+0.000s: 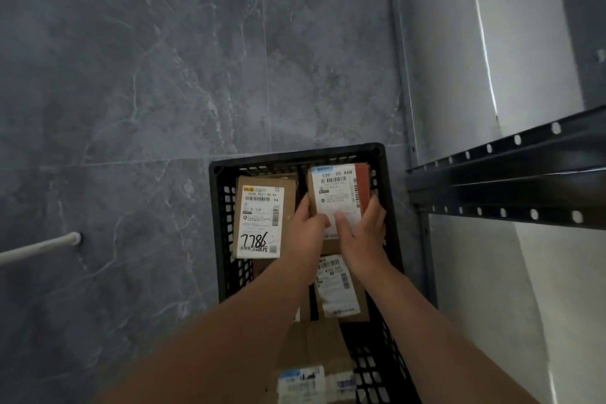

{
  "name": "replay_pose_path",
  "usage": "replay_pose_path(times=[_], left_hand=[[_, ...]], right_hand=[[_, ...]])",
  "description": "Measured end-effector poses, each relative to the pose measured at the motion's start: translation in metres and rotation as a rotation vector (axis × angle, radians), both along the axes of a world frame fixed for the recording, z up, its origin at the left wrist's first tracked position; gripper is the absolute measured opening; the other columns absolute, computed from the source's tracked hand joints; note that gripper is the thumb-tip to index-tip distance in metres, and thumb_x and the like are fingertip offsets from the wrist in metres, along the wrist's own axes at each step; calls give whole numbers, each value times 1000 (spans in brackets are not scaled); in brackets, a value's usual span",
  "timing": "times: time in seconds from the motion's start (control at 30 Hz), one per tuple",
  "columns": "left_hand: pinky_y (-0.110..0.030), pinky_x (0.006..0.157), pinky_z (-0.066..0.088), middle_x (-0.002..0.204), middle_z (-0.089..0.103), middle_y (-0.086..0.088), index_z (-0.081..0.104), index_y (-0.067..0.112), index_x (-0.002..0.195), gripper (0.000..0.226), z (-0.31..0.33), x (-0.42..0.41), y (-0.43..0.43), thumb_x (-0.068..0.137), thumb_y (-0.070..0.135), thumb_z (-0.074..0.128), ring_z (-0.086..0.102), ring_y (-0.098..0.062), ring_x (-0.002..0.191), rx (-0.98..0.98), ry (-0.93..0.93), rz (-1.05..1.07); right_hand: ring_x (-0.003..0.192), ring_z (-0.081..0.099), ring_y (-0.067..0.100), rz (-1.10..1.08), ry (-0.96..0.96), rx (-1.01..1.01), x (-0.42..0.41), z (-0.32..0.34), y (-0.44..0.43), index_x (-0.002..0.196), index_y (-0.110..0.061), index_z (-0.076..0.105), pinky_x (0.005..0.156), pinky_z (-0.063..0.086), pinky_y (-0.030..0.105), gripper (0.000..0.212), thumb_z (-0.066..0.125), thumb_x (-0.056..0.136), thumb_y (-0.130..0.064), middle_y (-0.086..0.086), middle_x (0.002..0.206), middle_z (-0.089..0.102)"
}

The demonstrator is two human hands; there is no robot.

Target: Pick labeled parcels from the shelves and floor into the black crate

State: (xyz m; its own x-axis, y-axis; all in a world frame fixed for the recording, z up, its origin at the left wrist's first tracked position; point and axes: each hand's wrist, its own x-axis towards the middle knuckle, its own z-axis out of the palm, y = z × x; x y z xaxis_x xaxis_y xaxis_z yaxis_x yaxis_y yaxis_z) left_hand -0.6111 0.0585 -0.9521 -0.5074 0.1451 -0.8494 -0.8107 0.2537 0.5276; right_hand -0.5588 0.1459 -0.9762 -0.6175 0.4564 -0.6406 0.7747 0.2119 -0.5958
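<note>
Cardboard parcel (334, 193), gripped at its near end by left hand (305, 233) and right hand (364, 236), at the far right corner of the black crate (295, 154). Seemingly not yet seated; let go tilted, it may wedge against the crate wall or the 7786 parcel (259, 216) alongside.
</note>
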Motion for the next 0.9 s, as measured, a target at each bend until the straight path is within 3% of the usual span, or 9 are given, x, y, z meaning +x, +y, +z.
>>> replay_pose_path(times=[0.1, 0.2, 0.3, 0.43, 0.57, 0.63, 0.7, 0.77, 0.9], left_hand=[[-26, 82, 55, 110, 72, 8, 58, 38, 125, 57, -2, 2, -2, 88, -3, 44, 68, -8, 100, -31, -3, -25], [-38, 87, 58, 112, 71, 1, 58, 29, 123, 48, 2, 4, -5, 88, -2, 45, 69, -17, 100, -48, -63, -30], [-47, 91, 56, 116, 69, -3, 56, 22, 124, 43, 14, 10, -1, 87, 0, 49, 67, -21, 101, -102, -48, -96], [-38, 95, 52, 122, 66, 0, 52, 24, 136, 54, 50, 6, 9, 88, 0, 47, 63, -14, 105, -128, 36, -128], [-23, 76, 44, 124, 53, 3, 31, 24, 152, 62, 116, -2, 21, 94, 8, 45, 53, -5, 92, -145, 66, -193], [-26, 97, 39, 141, 44, 3, 27, 21, 153, 59, 155, -10, 29, 98, 10, 42, 48, -12, 118, -176, 159, -285], [-35, 119, 22, 159, 27, -2, 27, 18, 153, 57, 192, -21, 36, 98, 10, 41, 23, -19, 147, -235, 335, -347], [-41, 123, 10, 162, 19, -5, 26, 14, 153, 56, 229, -33, 41, 99, 10, 39, 7, -19, 151, -303, 496, -384], [-39, 123, -1, 164, 9, -5, 15, 11, 156, 60, 325, -53, 43, 100, 14, 37, -2, -17, 151, -380, 783, -568]], right_hand=[[139, 27, 25, 41, -36, 17, 0, 2, 3, 156, -21, -10, 109, 35, 45, 83, 47, 99, -43, 1, 154, 15], [143, 25, 26, 182, -142, 9, 0, 5, 12, 154, -17, -19, 111, 33, 43, 87, 46, 101, -38, 7, 160, 13], [141, 25, 25, 360, -156, 167, -5, 21, 17, 154, -11, -17, 109, 35, 39, 87, 48, 100, -30, 9, 159, 12], [137, 27, 22, 465, -71, 259, -11, 60, 13, 156, -9, 1, 115, 31, 38, 76, 48, 99, -27, 8, 152, 24], [149, 9, 24, 538, -98, 205, -7, 116, 18, 156, -9, -7, 122, 14, 39, 87, 54, 97, -27, 8, 162, 6], [150, 4, 24, 526, -46, 248, -15, 158, 26, 156, -11, -9, 123, 10, 41, 84, 50, 99, -28, 6, 164, -2], [150, 6, 23, 476, 20, 337, -30, 204, 38, 156, -15, -7, 123, 10, 42, 80, 47, 100, -31, 4, 164, -2], [150, 7, 22, 446, 90, 414, -47, 252, 50, 156, -16, -6, 123, 10, 44, 79, 48, 99, -28, 3, 164, -1], [150, 8, 22, 436, 194, 534, -70, 360, 63, 156, -14, -7, 122, 12, 47, 79, 47, 99, -26, 6, 164, 1]])
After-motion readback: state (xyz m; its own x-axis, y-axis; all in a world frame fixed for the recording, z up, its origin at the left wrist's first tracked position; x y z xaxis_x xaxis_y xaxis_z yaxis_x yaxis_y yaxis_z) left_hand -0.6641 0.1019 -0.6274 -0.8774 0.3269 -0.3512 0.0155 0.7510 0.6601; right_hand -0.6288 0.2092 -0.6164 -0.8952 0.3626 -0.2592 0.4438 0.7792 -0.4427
